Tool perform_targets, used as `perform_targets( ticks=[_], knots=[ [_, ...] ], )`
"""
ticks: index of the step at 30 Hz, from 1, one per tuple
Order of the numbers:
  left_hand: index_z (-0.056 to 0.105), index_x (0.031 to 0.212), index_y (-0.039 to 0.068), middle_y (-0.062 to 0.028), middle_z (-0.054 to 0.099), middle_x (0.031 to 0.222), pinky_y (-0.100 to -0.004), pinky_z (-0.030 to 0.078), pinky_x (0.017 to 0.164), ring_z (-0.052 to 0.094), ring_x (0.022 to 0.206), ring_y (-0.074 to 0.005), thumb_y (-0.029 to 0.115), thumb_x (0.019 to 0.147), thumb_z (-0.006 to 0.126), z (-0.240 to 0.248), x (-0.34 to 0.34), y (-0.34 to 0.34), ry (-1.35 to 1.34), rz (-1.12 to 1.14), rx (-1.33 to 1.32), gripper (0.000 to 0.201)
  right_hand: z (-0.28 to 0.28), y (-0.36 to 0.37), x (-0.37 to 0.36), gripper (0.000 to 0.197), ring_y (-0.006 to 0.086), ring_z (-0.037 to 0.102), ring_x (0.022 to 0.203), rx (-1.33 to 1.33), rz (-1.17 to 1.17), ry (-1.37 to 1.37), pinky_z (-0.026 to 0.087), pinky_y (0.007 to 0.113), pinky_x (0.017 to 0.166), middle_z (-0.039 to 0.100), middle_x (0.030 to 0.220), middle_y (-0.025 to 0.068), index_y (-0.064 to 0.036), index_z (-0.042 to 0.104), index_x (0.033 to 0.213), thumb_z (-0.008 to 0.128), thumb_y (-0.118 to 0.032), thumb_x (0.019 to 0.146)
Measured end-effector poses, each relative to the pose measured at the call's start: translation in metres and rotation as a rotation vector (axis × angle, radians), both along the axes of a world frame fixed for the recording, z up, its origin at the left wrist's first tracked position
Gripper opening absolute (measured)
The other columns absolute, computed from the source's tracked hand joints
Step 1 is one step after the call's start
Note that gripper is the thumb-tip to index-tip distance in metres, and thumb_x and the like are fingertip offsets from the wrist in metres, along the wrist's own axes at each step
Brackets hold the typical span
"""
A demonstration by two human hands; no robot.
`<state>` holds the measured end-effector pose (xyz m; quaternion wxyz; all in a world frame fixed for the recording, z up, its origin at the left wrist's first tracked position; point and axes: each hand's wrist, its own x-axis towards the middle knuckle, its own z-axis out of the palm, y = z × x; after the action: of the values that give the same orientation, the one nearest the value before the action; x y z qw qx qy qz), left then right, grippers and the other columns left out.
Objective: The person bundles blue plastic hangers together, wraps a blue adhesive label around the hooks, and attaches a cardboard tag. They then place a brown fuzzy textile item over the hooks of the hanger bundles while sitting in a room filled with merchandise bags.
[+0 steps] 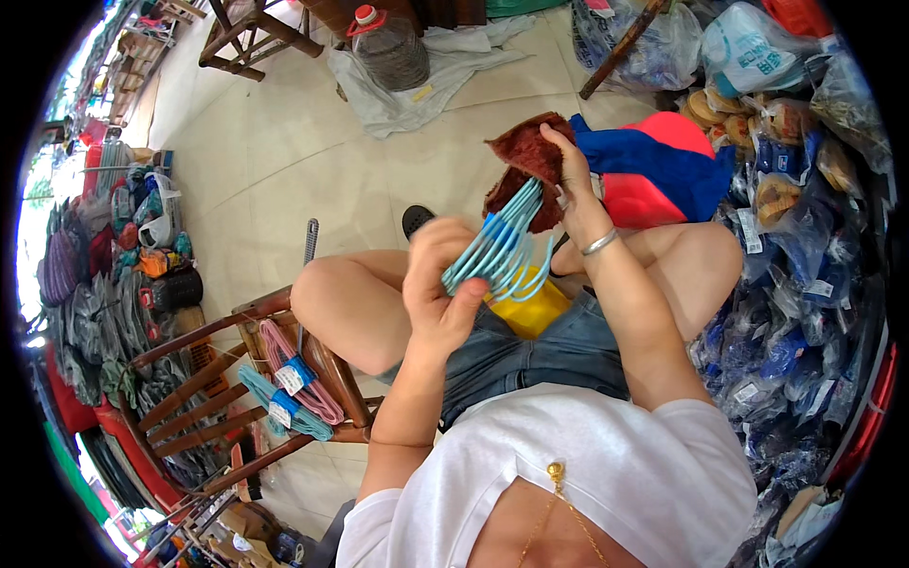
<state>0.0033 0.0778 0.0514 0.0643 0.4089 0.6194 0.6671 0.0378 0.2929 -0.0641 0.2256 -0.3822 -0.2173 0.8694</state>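
Note:
My left hand [440, 284] is closed around the near end of a bundle of light blue coated-wire hangers [507, 237], where several curved hooks stick out. A darker blue band wraps the bundle. My right hand [576, 185] grips a dark brown fuzzy cloth [530, 147], folded about the far end of the bundle. The cloth hides that end. Below the hooks, a yellow thing [532, 310] lies between my legs. On the wooden chair [346, 374] at my left rest a pink bundle [301, 369] and a light blue bundle [284, 402], both with blue-and-white labels.
A clear jug with a red cap [390, 52] stands on a grey sheet [365, 104] ahead. Blue and pink-red cloth [653, 166] lies beyond my right knee. Plastic-wrapped goods [786, 312] are piled along the right, and more bagged goods [85, 312] at the left.

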Motion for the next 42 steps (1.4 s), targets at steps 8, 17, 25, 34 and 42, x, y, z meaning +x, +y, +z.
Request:
perform_targets(
  ticks=[8,17,25,34,42],
  knots=[
    [0.053,0.103,0.002,-0.0103,0.056,0.103,-0.0325,0.045,0.079,0.055,0.09,-0.0224,0.008,0.081,0.062,-0.087,0.084,-0.036,-0.698,-0.065,-0.415,0.025,-0.006,-0.006,0.031,0.031,0.0238,0.062,0.08,-0.145,0.093,0.276,0.05,0.036,0.075,0.063,0.092,0.011,-0.0035,0.058,0.1,0.059,-0.028,0.082],
    [0.05,0.12,0.004,-0.0136,0.053,0.122,-0.0394,0.046,0.091,0.054,0.108,-0.0252,0.028,0.091,0.046,-0.17,0.019,0.056,-1.613,-0.379,0.508,0.038,-0.039,-0.048,0.066,0.042,0.0233,0.054,0.104,0.541,0.416,0.346,0.04,0.039,0.094,0.056,0.115,0.0114,-0.0046,0.053,0.114,0.048,-0.037,0.087],
    [0.043,0.126,0.002,-0.0154,0.048,0.126,-0.0378,0.041,0.095,0.049,0.112,-0.0264,0.017,0.086,0.052,-0.152,0.01,0.048,-1.581,-0.412,0.406,0.043,-0.048,-0.056,0.079,0.043,0.0251,0.055,0.103,0.429,0.437,0.355,0.041,0.039,0.093,0.056,0.114,0.0131,-0.0036,0.053,0.114,0.051,-0.037,0.087],
    [0.033,0.135,0.005,-0.0176,0.047,0.127,-0.0373,0.038,0.096,0.046,0.117,-0.0275,0.012,0.085,0.056,-0.081,-0.046,-0.056,-0.793,0.016,-0.354,0.056,-0.052,-0.004,0.071,0.043,0.0275,0.056,0.098,-0.298,0.427,0.53,0.045,0.037,0.088,0.057,0.11,0.0152,-0.0021,0.053,0.112,0.056,-0.036,0.085],
    [0.034,0.136,0.016,-0.0112,0.039,0.135,-0.0434,0.031,0.102,0.038,0.125,-0.0241,0.017,0.072,0.068,0.067,-0.064,-0.015,0.497,-0.361,-0.536,0.073,-0.01,0.011,0.0,0.029,0.018,0.064,0.074,0.012,0.221,-0.096,0.051,0.027,0.066,0.066,0.089,0.0072,-0.0037,0.06,0.098,0.066,-0.025,0.08]
  ],
)
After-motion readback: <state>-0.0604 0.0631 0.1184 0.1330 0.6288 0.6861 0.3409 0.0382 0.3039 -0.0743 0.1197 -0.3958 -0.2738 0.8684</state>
